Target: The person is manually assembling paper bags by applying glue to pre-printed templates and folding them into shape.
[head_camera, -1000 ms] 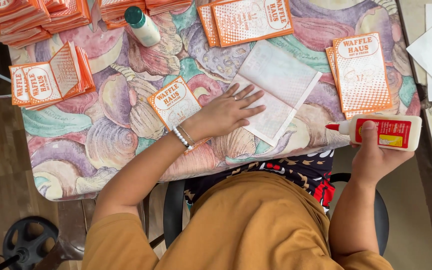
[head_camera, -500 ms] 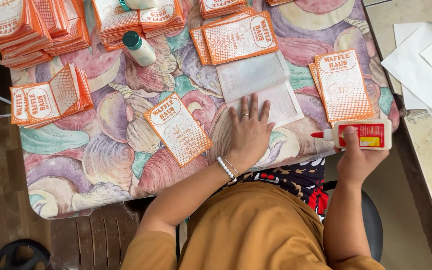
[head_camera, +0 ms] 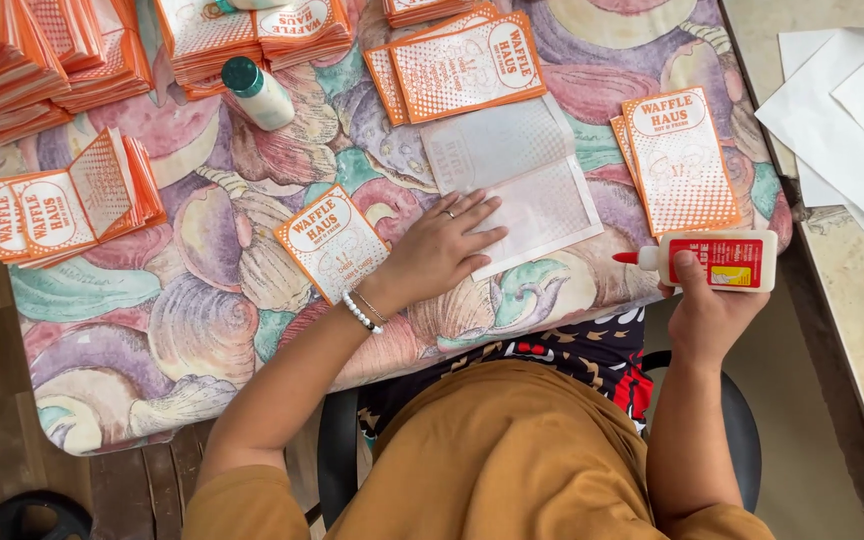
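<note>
My left hand [head_camera: 439,250] lies flat, fingers spread, on the near left corner of an unfolded white paper sleeve [head_camera: 514,180] on the shell-patterned tablecloth [head_camera: 202,320]. My right hand [head_camera: 708,308] grips a white glue bottle [head_camera: 720,262] with a red label, held sideways at the table's near right edge, its red nozzle pointing left towards the sleeve. A single orange-and-white printed sleeve [head_camera: 329,241] lies just left of my left hand.
Stacks of orange printed sleeves sit at the back [head_camera: 252,35], far left [head_camera: 67,200], behind the white sleeve [head_camera: 462,65] and at right [head_camera: 679,160]. A small white bottle with a green cap [head_camera: 258,92] lies near the back. White paper sheets [head_camera: 847,120] rest on a side counter.
My left hand stays pressed on the white sleeve, now nearer its left corner. The glue bottle in my right hand has stayed near the table's right edge while the view shifted.
</note>
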